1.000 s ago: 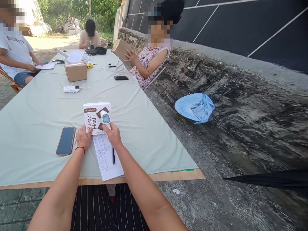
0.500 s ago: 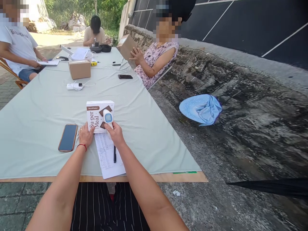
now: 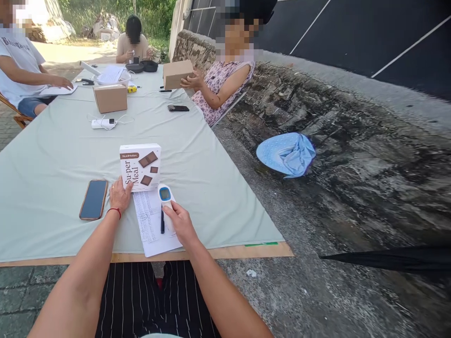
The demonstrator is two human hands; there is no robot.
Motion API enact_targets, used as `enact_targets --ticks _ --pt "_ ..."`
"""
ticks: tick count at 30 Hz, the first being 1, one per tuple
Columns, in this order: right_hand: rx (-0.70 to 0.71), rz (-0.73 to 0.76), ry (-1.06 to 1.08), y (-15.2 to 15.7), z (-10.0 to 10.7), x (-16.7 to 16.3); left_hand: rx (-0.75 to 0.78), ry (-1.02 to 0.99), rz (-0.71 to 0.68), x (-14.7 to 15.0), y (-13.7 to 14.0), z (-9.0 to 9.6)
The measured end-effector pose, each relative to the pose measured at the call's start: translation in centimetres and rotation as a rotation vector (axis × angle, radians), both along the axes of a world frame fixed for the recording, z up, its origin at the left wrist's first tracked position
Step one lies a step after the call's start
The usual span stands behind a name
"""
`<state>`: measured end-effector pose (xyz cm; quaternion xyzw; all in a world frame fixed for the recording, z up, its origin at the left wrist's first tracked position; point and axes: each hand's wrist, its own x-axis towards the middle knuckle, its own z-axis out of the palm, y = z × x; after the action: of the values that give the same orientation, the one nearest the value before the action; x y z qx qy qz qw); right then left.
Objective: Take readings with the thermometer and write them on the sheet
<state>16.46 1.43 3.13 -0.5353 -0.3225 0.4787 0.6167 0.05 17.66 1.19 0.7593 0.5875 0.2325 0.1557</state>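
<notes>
My left hand (image 3: 120, 193) grips the lower left corner of a white box (image 3: 140, 166) printed "NutriMotion Su-per Meal" with brown squares. The box stands upright on the cloth, its front facing me. In my right hand (image 3: 179, 220) is a white infrared thermometer (image 3: 165, 195) with a blue-rimmed screen, held apart from the box and over the papers. Printed sheets (image 3: 150, 234) lie in front of the box, and a black pen (image 3: 162, 220) rests on them. A phone in an orange case (image 3: 93, 199) lies left of my left hand.
Farther up the cloth-covered table (image 3: 197, 164) are a white device with a cord (image 3: 103, 123), a cardboard box (image 3: 110, 98), a black phone (image 3: 178, 108) and a yellow tape measure (image 3: 132, 88). Three people sit around it; one holds a carton (image 3: 177, 74). A blue hat (image 3: 287, 154) lies to the right.
My right hand has drawn the thermometer from the box's front down toward me, uncovering the printed squares. The person at right has tilted the carton level. My left hand stays on the box.
</notes>
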Motion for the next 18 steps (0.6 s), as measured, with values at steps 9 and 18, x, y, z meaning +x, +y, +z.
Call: enact_targets --ticks 9,18 --pt "-0.085 -0.052 0.054 -5.0 -0.4 1.7 0.007 0.034 0.017 0.2 0.3 0.6" --pt "-0.128 -0.088 -0.101 -5.4 -2.2 3.6 0.01 0.038 0.029 0.2 0.3 0.7"
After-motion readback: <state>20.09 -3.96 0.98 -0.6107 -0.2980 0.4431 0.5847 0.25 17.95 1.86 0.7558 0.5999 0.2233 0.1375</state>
